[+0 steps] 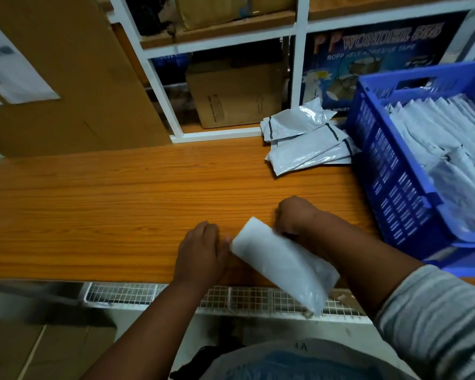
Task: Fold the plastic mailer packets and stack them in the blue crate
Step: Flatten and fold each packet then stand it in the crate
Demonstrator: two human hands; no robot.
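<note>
A white plastic mailer packet point(280, 259) lies tilted over the near edge of the wooden table point(121, 204), its lower end hanging past the edge. My left hand point(200, 250) holds its upper left corner with curled fingers. My right hand point(294, 215) grips its upper right edge. The blue crate point(395, 193) stands at the right, filled with several folded white packets point(444, 149). A small pile of loose packets point(305, 135) lies on the table just left of the crate.
A white shelf frame point(159, 86) with cardboard boxes point(236, 97) and a tape carton point(368, 58) stands behind the table. A large cardboard sheet point(66, 78) leans at the left. A white wire rack point(231, 297) runs below the table's near edge.
</note>
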